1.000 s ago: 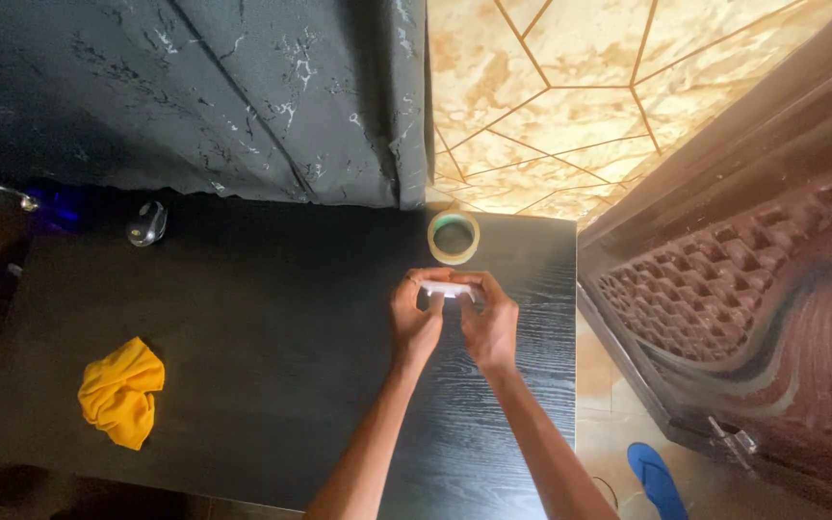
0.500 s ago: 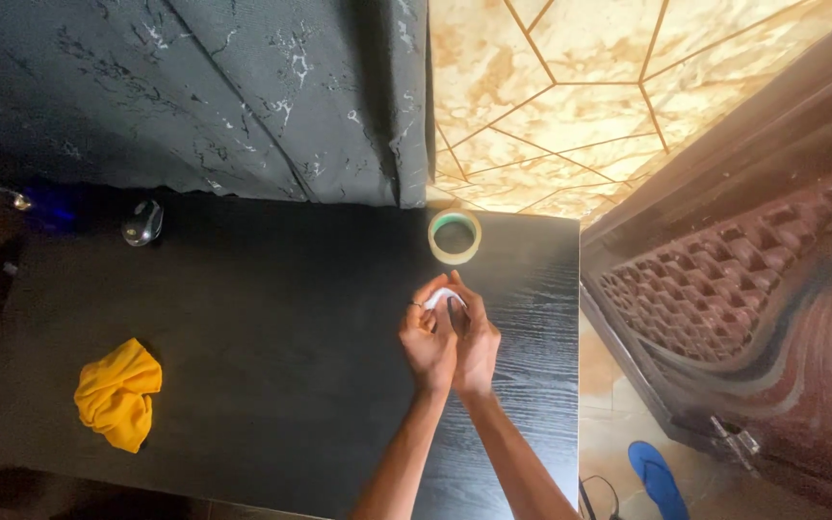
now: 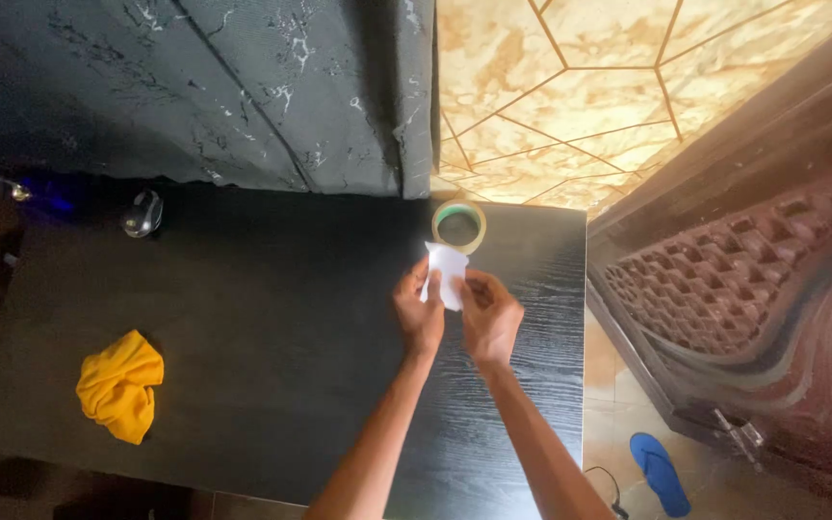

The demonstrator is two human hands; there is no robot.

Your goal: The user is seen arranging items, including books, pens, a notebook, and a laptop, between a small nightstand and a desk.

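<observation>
The left hand point(image 3: 419, 310) and the right hand point(image 3: 489, 313) sit close together above the dark worktop point(image 3: 272, 327). Both are pinching one small white piece of paper point(image 3: 448, 273), fingers closed on its lower edges. The left hand has the left side and the right hand has the right side, so the paper stands up between them and does not flop. It looks bent or partly folded — two hands make it easy to keep such a thin thing flat and steady.

Just past the top of the paper lies a roll of tape point(image 3: 458, 224), flat on the worktop near the far edge. It is close enough to reach without stretching.

Farther off, a crumpled yellow cloth point(image 3: 120, 385) rests on the left part of the worktop, well apart from the hands. A small shiny round thing point(image 3: 143, 213) sits near the far left corner — I cannot tell what it is.

Down on the floor to the right there is a blue slipper point(image 3: 660, 473).
</observation>
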